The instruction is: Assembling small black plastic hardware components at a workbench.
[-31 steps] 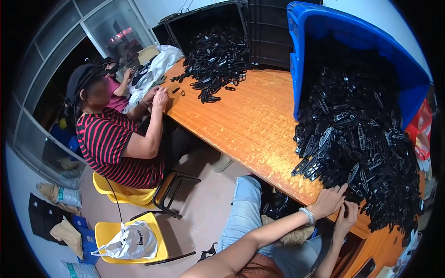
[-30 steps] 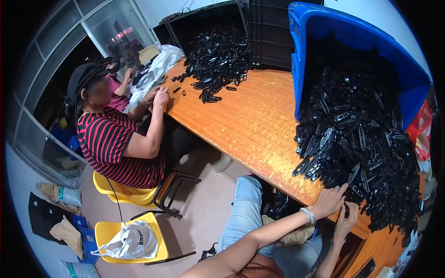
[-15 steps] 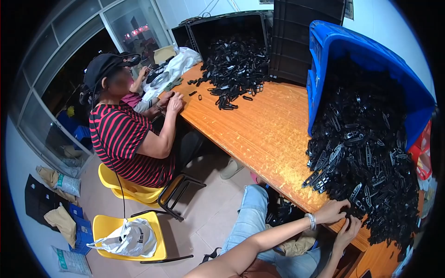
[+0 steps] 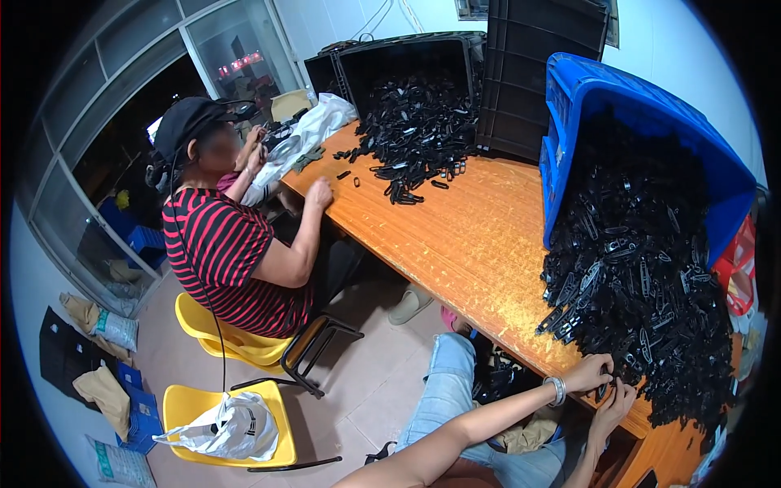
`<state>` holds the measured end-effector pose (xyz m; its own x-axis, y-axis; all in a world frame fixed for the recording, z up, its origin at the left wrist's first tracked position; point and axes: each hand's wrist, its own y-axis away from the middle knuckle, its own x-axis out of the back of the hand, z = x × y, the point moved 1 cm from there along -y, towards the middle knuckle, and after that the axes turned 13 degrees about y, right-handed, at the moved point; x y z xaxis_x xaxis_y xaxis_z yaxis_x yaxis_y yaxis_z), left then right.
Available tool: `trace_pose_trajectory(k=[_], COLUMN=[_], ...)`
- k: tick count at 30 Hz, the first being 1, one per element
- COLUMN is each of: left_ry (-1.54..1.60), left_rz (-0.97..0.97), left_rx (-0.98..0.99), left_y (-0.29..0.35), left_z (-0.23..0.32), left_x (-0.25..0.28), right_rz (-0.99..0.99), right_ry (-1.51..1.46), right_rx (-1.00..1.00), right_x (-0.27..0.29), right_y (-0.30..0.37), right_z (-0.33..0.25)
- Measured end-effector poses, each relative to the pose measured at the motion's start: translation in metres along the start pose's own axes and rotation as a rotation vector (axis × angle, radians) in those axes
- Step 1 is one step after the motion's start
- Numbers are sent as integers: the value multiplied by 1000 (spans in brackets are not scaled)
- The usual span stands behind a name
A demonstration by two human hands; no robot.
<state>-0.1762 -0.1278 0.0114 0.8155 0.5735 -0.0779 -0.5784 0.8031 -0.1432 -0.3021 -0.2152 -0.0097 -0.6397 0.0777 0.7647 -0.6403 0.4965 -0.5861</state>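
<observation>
Close together at the front edge of the wooden table, my hands work at a small black plastic piece (image 4: 601,393), mostly hidden by the fingers. My left hand (image 4: 587,373), a silver bangle on its wrist, pinches it from the left. From the right, my right hand (image 4: 614,405) has its fingers closed against the same piece. Just beyond them spreads a big heap of black plastic clip-like parts (image 4: 643,285), spilling out of a blue crate (image 4: 561,154) tipped on its side.
The wooden table (image 4: 464,236) runs to the far left, where a dark crate (image 4: 480,73) spills more black parts. A co-worker in a striped shirt (image 4: 236,252) sits there; another person is partly hidden behind. A yellow chair (image 4: 281,407) holds a white plastic bag (image 4: 244,427).
My hands stay at the table edge, fingers slightly shifted around the black piece. The co-worker's hands have moved apart, one raised toward the head. The view has shifted a little.
</observation>
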Motion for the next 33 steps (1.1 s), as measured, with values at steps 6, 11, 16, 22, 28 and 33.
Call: trace_pose_trajectory(k=[6,11,16,22,28,33], left_ry=[-204,-168,-141,-55,44,304], left_rz=[157,149,73,24,82,-116], left_rx=[-76,-37,-110,25,-285,13], left_y=[-1,-2,2,10,16,21], left_z=[-9,-14,-8,-1,-13,-3], left_x=[-12,-8,0,3,3,11], right_rz=[28,64,131,134,103,145], right_ry=[8,14,-71,-148,-256,-234], right_rx=[-60,-55,-88,-114,-189,-324], right_x=[0,-5,-6,-5,6,31], right_y=[2,3,1,7,11,15], right_z=[-3,0,1,8,2,-9])
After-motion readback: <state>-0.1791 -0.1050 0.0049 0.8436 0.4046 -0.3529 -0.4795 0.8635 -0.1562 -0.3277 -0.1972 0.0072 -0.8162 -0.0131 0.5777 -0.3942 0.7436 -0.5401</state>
